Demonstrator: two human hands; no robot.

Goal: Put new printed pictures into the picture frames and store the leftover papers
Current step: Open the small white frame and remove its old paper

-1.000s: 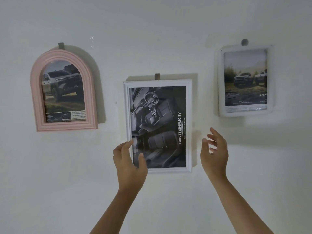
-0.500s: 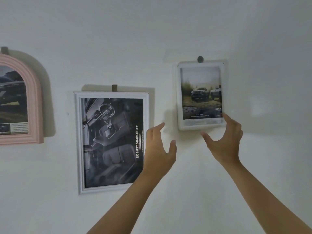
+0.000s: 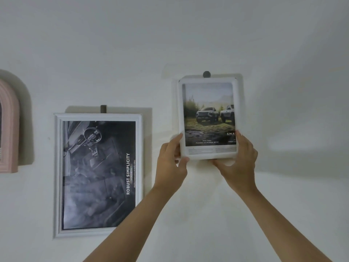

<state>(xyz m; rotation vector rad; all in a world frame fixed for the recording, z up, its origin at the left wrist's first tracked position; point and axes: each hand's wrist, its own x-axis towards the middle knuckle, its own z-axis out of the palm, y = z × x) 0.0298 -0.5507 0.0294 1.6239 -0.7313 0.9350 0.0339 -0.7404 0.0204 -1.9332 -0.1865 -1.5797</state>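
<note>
Both my hands are up on the small white frame (image 3: 207,80): left hand (image 3: 171,163) pinches its lower-left corner, thumb on the front, and right hand (image 3: 238,159) grips the lower-right corner, thumb under the bottom edge. It sits on the wall (image 3: 188,35) under a round hook (image 3: 206,74), truck print (image 3: 209,118) inside. Left of it hangs the big white frame (image 3: 58,176) with a dark interior print (image 3: 98,174). Pink arched frame (image 3: 9,129) at far left edge.

Two bare forearms are showing, ending in the left hand (image 3: 171,163) and right hand (image 3: 238,163); no sleeves, and seemingly no rings or wristbands, though the picture is soft.
</note>
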